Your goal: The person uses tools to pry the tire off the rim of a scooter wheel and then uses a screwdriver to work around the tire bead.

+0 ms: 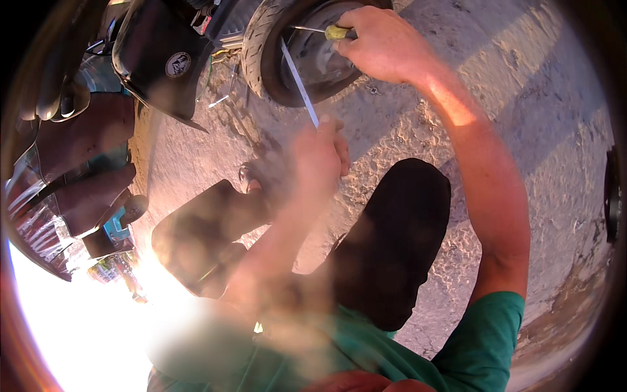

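Observation:
My right hand point(382, 47) grips a screwdriver with a yellow and dark handle point(337, 32); its thin shaft points left over the wheel's tyre point(260, 59). My left hand point(323, 150), partly washed out by glare, is closed round a long flat silver metal bar point(298, 81). The bar slants up to the inner side of the tyre, at the dark rim point(326, 68). Whether the bar's tip and the screwdriver's tip press on the tyre, I cannot tell. The wheel sits at the top of the view, in front of me.
A dark scooter body point(157, 65) stands at the upper left, beside other dark parts point(91, 137). My bent knees point(398, 222) frame the lower middle. Rough concrete ground point(535, 144) surrounds the wheel. Bright glare covers the lower left.

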Available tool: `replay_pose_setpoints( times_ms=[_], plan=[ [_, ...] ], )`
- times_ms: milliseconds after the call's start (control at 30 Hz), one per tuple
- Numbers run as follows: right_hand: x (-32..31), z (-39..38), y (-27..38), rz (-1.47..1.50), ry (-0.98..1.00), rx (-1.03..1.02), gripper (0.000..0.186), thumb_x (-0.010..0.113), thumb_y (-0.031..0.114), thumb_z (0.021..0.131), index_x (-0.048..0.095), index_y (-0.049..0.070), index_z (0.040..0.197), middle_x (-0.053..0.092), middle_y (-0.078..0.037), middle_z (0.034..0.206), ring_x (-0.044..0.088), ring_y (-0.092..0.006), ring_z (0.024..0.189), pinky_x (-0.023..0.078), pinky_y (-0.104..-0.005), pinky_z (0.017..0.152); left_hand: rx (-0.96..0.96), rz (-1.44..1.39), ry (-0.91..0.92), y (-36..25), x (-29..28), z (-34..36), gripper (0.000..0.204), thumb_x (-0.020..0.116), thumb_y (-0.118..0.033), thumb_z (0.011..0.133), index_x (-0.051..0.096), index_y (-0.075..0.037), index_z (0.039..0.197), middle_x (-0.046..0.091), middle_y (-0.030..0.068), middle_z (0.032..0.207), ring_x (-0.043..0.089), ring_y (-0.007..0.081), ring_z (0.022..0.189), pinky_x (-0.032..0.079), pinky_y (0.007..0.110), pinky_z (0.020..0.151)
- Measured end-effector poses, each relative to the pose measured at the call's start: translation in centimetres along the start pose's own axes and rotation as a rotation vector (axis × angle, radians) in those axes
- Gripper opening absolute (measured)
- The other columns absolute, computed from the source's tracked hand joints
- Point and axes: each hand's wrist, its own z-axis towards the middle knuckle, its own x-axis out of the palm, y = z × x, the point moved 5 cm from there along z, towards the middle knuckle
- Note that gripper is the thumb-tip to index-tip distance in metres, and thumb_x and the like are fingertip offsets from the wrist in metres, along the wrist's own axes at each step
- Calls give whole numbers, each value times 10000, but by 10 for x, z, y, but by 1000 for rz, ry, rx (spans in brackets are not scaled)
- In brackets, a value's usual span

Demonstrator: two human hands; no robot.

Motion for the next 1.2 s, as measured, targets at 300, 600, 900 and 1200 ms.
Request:
replay_pose_setpoints(
  times_ms=[300,600,900,1200],
  plan=[
    [-5,9,-9,42,165,8,368,671,293,935,707,5,1161,741,-202,1017,712,-357,964,549,-459,851,70,-30,-85,5,31,5,289,504,-255,1091,585,22,1094,493,4,623,441,107,448,350,305,404],
    [19,-43,-4,142,-14,92,342,683,198,983,636,-23,1240,729,-241,1043,709,-426,962,547,-452,816,229,8,-40,16,40,-4,202,550,-192,1082,583,0,1025,568,28,664,522,110,527,407,301,478],
    [60,-35,12,170,-252,82,330,717,168,963,639,6,1240,738,-223,1100,708,-437,1018,579,-467,846,-39,-88,96,-12,16,8,295,566,-317,1059,575,-24,1023,513,9,644,450,90,513,345,292,453],
    [54,-33,10,18,-216,160,312,715,189,965,627,19,1211,729,-221,929,706,-451,887,557,-481,740,-54,-145,225,2,25,13,271,535,-238,1081,599,22,1120,673,109,805,660,208,697,515,372,653]
  ],
)
